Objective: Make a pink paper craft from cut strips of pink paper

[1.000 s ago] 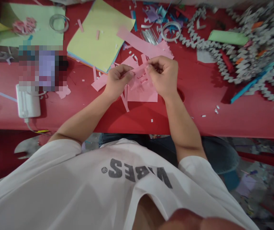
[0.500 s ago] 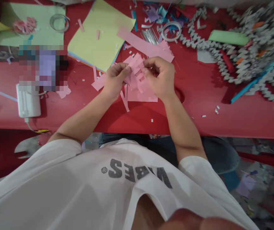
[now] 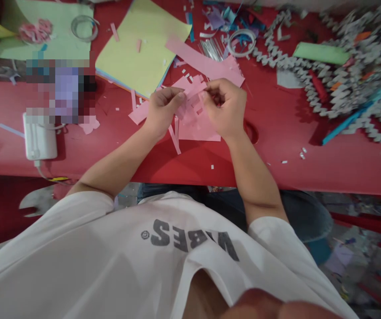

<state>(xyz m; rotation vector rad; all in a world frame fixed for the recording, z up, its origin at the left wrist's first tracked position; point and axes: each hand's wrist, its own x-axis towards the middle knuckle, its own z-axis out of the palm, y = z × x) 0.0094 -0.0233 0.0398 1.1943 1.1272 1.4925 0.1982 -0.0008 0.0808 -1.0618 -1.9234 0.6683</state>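
Both the left hand point(image 3: 162, 110) and the right hand point(image 3: 225, 108) pinch a slit pink paper piece point(image 3: 192, 99) between thumbs and fingertips at twelve o'clock over the red tabletop point(image 3: 276, 164), its cuts already made, with a longer pink paper strip point(image 3: 203, 62) lying uncurled beyond at one o'clock.

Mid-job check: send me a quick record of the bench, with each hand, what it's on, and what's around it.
Left hand: pinching a cut pink paper
Right hand: holding what appears to be the same paper from the other side
Under the hands: flat pink paper piece, loose pink strip
Nearby: pale yellow paper stack, long pink paper strip
Farther right: grey zigzag paper chain
Surface: red table, scattered with paper scraps
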